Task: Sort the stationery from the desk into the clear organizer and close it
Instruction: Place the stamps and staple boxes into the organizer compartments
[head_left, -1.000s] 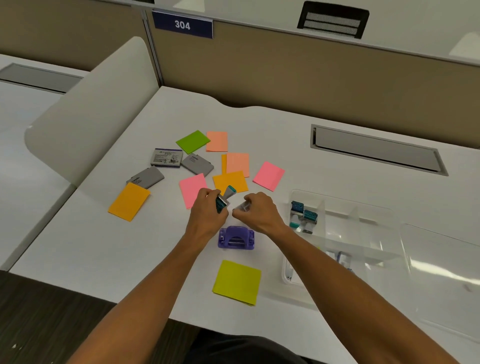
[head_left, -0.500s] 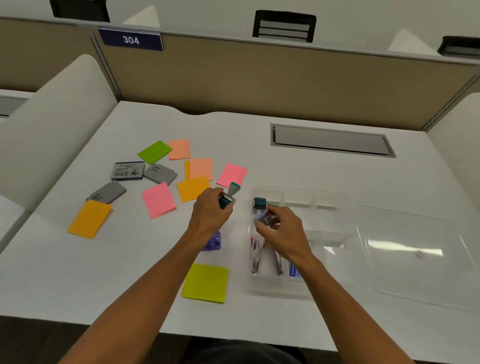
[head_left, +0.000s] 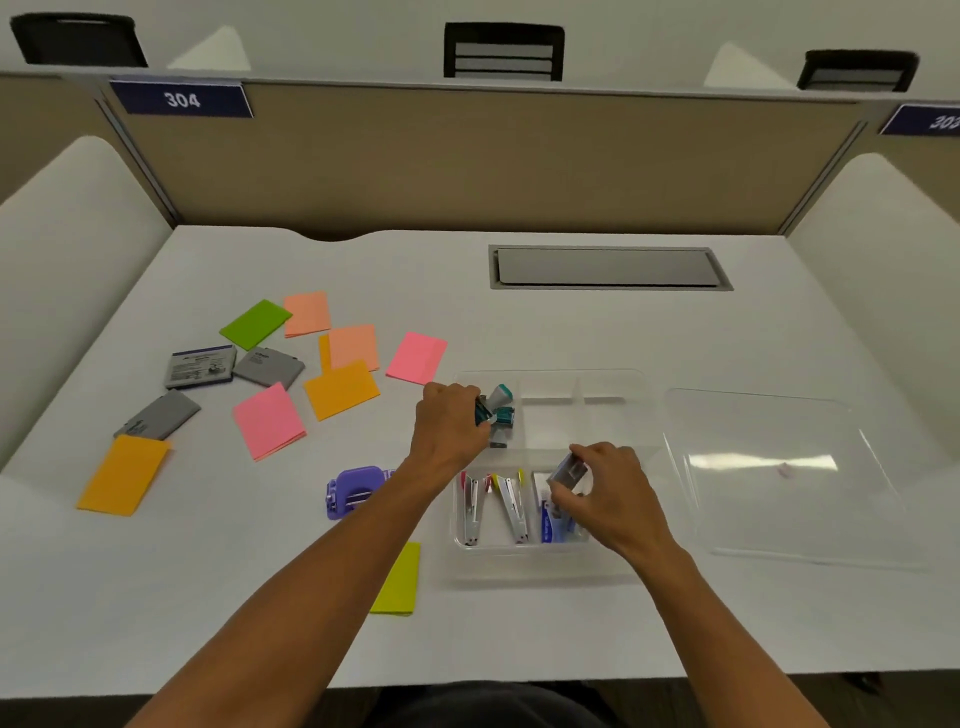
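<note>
The clear organizer (head_left: 613, 384) stands open on the desk, right of centre, with its clear lid (head_left: 769, 467) lying flat beside it on the right. My left hand (head_left: 449, 421) grips teal stamps (head_left: 496, 402) over the organizer's back left compartment, where another teal stamp (head_left: 505, 415) lies. My right hand (head_left: 605, 493) pinches a small grey box (head_left: 569, 470) above the front compartment, which holds staplers (head_left: 470, 506) and a blue box (head_left: 550, 522). Sticky-note pads in pink (head_left: 267, 421), orange (head_left: 342, 389) and green (head_left: 255, 323), and grey boxes (head_left: 200, 366), lie on the desk at left.
A purple hole punch (head_left: 353, 488) sits left of my left forearm. A yellow-green pad (head_left: 400, 582) lies near the front, partly under that arm. A grey cable hatch (head_left: 608, 267) is set into the desk at the back. White side panels and a tan partition bound the desk.
Both hands have moved right from the desk's middle to over the organizer, the left carrying the teal stamps, the right lowering the grey box toward the front compartment. The camera has swung right.
</note>
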